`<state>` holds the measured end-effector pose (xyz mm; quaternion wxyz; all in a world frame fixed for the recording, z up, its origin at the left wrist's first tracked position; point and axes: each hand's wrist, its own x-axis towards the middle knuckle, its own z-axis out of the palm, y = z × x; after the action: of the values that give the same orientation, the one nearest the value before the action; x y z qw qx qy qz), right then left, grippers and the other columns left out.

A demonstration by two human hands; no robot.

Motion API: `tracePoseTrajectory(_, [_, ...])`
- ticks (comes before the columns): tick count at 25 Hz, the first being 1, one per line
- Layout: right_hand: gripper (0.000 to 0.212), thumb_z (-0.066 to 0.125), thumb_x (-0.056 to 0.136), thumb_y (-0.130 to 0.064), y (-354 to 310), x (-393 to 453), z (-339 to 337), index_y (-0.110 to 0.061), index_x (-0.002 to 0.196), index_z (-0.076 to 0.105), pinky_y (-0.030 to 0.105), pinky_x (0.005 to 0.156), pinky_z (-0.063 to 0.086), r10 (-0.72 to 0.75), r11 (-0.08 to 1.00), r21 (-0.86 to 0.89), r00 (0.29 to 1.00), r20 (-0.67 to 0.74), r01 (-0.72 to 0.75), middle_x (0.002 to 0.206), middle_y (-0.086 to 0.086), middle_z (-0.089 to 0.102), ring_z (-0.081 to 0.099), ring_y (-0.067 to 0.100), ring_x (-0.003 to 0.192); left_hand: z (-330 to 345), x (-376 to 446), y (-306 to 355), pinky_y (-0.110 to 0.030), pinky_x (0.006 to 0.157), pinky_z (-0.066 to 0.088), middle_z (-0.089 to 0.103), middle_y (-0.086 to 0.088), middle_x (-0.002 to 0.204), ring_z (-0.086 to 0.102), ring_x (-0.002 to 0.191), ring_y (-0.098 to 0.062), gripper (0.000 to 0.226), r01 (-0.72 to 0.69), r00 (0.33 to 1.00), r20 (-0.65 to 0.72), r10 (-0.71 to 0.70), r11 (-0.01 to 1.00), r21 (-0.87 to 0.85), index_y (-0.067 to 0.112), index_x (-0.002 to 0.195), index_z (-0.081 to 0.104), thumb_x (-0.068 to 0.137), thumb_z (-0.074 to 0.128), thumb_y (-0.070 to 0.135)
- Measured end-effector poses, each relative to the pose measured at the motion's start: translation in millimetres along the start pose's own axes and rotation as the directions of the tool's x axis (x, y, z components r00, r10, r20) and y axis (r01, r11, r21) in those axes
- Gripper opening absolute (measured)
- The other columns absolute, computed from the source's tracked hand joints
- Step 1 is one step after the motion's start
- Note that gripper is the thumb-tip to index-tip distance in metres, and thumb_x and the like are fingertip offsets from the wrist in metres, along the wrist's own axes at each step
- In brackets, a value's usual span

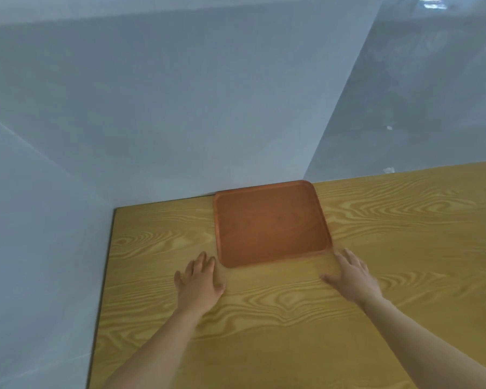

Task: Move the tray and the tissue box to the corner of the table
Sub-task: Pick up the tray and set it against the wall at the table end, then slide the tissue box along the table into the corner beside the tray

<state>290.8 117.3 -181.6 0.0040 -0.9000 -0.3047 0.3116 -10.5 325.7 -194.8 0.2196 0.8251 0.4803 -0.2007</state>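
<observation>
An empty reddish-brown tray (271,223) lies flat on the wooden table (264,318), its far edge against the back wall, a little right of the table's far left corner. My left hand (198,282) rests flat on the table just off the tray's near left corner, fingers spread, holding nothing. My right hand (351,275) is spread just off the tray's near right corner, fingertips close to the rim, also holding nothing. No tissue box is in view.
Pale grey walls (152,122) meet behind the table. The table's left edge (107,262) runs along the left wall with a narrow dark gap. Bare wood stretches right of the tray and toward me.
</observation>
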Motion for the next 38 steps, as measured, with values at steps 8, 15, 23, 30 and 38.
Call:
tracePoseTrajectory(8, [0.051,0.05,0.095,-0.056,13,-100,0,-0.033,0.141,0.046,0.041,0.104,0.041,-0.142,0.972,-0.17,0.982,0.121,0.161,0.148,-0.005,0.047,0.042,0.022,0.135,-13,-50,46,-0.044,0.113,0.03,0.045,0.006,0.152,0.044,0.136,-0.019,0.065,-0.252,0.928,0.304,0.217,0.965,0.079,0.031,0.146,0.042,0.091,0.046,0.065])
tracePoseTrajectory(15, [0.048,0.046,0.097,-0.056,90,-201,-17,-0.034,0.14,0.047,0.037,0.099,0.044,-0.182,0.976,-0.127,0.983,-0.024,0.178,0.142,-0.006,0.053,0.05,0.02,0.127,-29,-114,156,-0.031,0.106,0.04,0.053,0.0,0.147,0.051,0.13,-0.02,0.066,-0.586,0.768,0.405,0.497,0.8,0.13,0.022,0.144,0.046,0.09,0.057,0.058])
tracePoseTrajectory(23, [0.046,0.045,0.096,-0.056,245,-355,-13,-0.035,0.136,0.05,0.038,0.094,0.047,-0.022,1.0,0.007,0.944,-0.328,0.026,0.135,-0.008,0.059,0.057,0.018,0.118,15,-221,311,-0.035,0.11,0.035,0.048,0.006,0.147,0.045,0.134,-0.018,0.054,-0.819,0.572,0.39,0.722,0.527,0.225,0.03,0.138,0.052,0.092,0.056,0.057])
tracePoseTrajectory(30, [0.047,0.044,0.093,-0.057,347,-440,25,-0.038,0.135,0.052,0.036,0.095,0.046,0.265,0.956,0.228,0.885,-0.383,-0.187,0.133,-0.012,0.06,0.055,0.013,0.121,56,-287,404,-0.039,0.11,0.035,0.051,0.005,0.144,0.046,0.132,-0.018,0.048,-0.925,0.368,0.428,0.826,0.276,0.263,0.028,0.137,0.053,0.095,0.054,0.05])
tracePoseTrajectory(38, [0.044,0.046,0.094,-0.056,390,-456,43,-0.04,0.134,0.051,0.033,0.089,0.047,0.428,0.882,0.369,0.824,-0.372,-0.292,0.133,-0.014,0.06,0.058,0.012,0.117,84,-283,473,-0.045,0.114,0.032,0.049,0.006,0.145,0.043,0.135,-0.016,0.048,-0.94,0.316,0.502,0.805,0.194,0.281,0.03,0.138,0.051,0.094,0.056,0.049])
